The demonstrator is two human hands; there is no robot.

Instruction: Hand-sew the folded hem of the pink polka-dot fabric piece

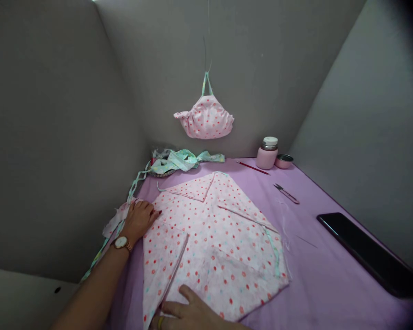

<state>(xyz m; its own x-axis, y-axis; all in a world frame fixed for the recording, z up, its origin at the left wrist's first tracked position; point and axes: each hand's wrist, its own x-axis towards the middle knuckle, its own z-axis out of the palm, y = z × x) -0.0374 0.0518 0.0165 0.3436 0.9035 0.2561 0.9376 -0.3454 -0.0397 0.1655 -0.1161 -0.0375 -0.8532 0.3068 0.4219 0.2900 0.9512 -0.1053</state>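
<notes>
Head cam, and I've got the purple-covered bench (316, 270) up, w/ the dotted pink cloth (199, 220) spread mid-bench, flaps folded over. Black phone (361, 250) lies far R. Both hands at the cloth, apart: L hand (139, 219) palm down on its left edge, fingers resting, not gripping; R hand (187, 314) at the near edge, thumb out, fingers by a folded flap, can't tell if pinching. A dotted pouch-like piece (208, 119) hangs over the back; mint strips (181, 160) heaped back L. Pink bottle (267, 157) back R, red pencil (253, 168) just beside, snips (287, 194) nearer cam.
</notes>
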